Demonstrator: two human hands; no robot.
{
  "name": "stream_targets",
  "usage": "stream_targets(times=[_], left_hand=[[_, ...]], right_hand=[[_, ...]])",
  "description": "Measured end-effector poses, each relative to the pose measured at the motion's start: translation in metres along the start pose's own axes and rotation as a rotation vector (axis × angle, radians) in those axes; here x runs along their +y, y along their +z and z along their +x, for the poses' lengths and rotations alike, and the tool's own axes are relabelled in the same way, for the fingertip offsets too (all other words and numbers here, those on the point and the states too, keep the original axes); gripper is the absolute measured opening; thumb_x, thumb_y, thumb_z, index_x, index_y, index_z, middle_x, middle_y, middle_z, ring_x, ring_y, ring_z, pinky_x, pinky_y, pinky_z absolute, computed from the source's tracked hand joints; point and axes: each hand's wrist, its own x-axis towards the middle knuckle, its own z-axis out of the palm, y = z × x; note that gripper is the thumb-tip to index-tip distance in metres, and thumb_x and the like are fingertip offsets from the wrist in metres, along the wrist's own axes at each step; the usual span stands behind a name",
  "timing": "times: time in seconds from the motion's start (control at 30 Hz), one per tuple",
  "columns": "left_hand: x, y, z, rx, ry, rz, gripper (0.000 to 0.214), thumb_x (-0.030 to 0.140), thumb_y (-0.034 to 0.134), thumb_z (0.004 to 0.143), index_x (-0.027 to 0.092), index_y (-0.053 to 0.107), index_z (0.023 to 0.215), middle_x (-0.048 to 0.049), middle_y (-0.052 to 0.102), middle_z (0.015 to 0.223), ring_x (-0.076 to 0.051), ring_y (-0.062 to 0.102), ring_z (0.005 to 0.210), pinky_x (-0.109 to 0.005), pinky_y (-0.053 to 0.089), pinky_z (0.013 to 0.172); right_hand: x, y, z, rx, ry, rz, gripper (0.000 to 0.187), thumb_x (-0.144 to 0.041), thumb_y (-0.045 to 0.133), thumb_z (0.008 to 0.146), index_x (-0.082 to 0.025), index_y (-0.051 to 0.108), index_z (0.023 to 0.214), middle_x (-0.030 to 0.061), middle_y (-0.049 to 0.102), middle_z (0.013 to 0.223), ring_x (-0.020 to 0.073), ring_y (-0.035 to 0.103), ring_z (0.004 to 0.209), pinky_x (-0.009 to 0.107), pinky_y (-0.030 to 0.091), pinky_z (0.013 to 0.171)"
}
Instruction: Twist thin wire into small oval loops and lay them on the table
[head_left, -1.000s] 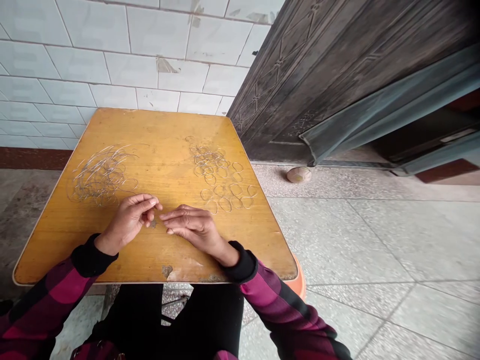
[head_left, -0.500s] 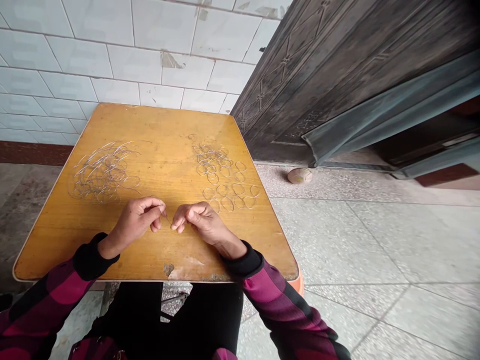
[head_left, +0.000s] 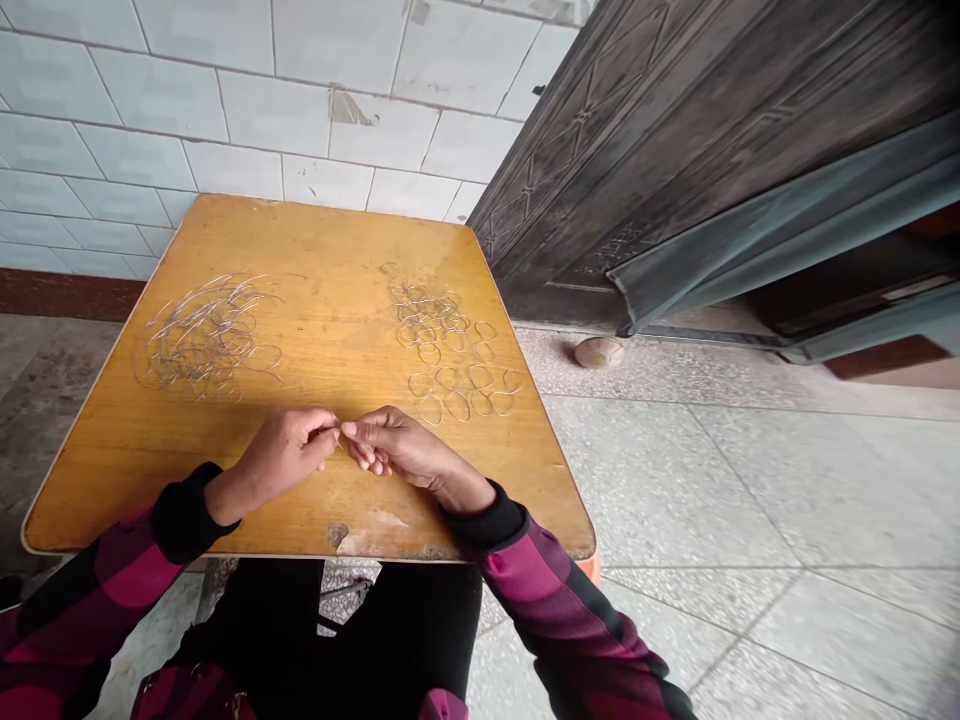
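Note:
Above the near middle of the wooden table point(head_left: 315, 510), my left hand point(head_left: 285, 450) pinches a thin piece of wire point(head_left: 338, 440), most of it hidden by the fingers. My right hand point(head_left: 394, 445) meets it there, thumb and forefinger closed on the same wire, the other fingers curled below. Beyond my left hand lies a tangled heap of loose, curved wires point(head_left: 202, 345). Several wire loops point(head_left: 457, 400), some shaped like a figure eight, are spread beyond my right hand, with a denser cluster of bent wire point(head_left: 424, 310) behind them.
A white tiled wall point(head_left: 247, 110) borders the table's far side. To the right stands a dark carved door point(head_left: 600, 170) with a grey-blue cloth point(head_left: 720, 250) hanging by it. A roundish stone-like object point(head_left: 598, 351) lies on the speckled floor point(head_left: 652, 480).
My hands have come together: the right thumb and fingertips now touch the left fingertips at the wire, where a small gap was before. The view has shifted slightly.

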Motion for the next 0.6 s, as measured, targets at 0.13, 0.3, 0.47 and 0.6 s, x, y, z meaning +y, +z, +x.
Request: stream_targets(times=[0.13, 0.3, 0.47, 0.6], left_hand=[[-0.001, -0.002, 0.002, 0.058, 0.022, 0.015, 0.016, 0.013, 0.049, 0.080, 0.016, 0.059, 0.067, 0.0041, 0.056, 0.047, -0.008, 0.054, 0.041, -0.018, 0.038, 0.046], [-0.006, -0.003, 0.004, 0.088, 0.014, 0.022, 0.017, 0.012, 0.049, 0.080, 0.017, 0.059, 0.068, 0.0038, 0.057, 0.048, -0.010, 0.055, 0.043, -0.021, 0.039, 0.049], [-0.008, -0.001, 0.005, 0.138, 0.047, 0.163, 0.018, 0.009, 0.050, 0.079, 0.018, 0.058, 0.065, 0.0028, 0.055, 0.049, -0.011, 0.050, 0.047, -0.023, 0.036, 0.052], [-0.012, 0.005, 0.006, 0.156, 0.081, 0.308, 0.025, 0.010, 0.051, 0.078, 0.019, 0.048, 0.055, 0.0019, 0.050, 0.049, -0.011, 0.043, 0.048, -0.025, 0.030, 0.052]], right_hand=[[0.006, 0.003, 0.000, 0.113, -0.078, -0.027, 0.045, -0.056, 0.066, 0.077, -0.014, 0.056, 0.064, -0.0048, 0.054, 0.054, 0.0039, 0.048, 0.040, 0.015, 0.040, 0.037], [0.014, 0.007, -0.004, 0.324, -0.348, -0.444, 0.032, -0.040, 0.052, 0.093, -0.014, 0.064, 0.106, -0.0030, 0.056, 0.064, 0.0069, 0.054, 0.046, 0.019, 0.048, 0.045], [0.016, 0.009, -0.010, 0.382, -0.526, -1.099, 0.040, -0.011, 0.038, 0.093, -0.013, 0.058, 0.128, 0.0039, 0.059, 0.078, 0.0091, 0.052, 0.056, 0.023, 0.048, 0.058], [0.013, 0.017, -0.011, 0.419, -0.300, -1.539, 0.056, -0.001, 0.034, 0.086, -0.016, 0.051, 0.138, 0.0073, 0.060, 0.084, 0.0142, 0.054, 0.060, 0.027, 0.047, 0.057]])
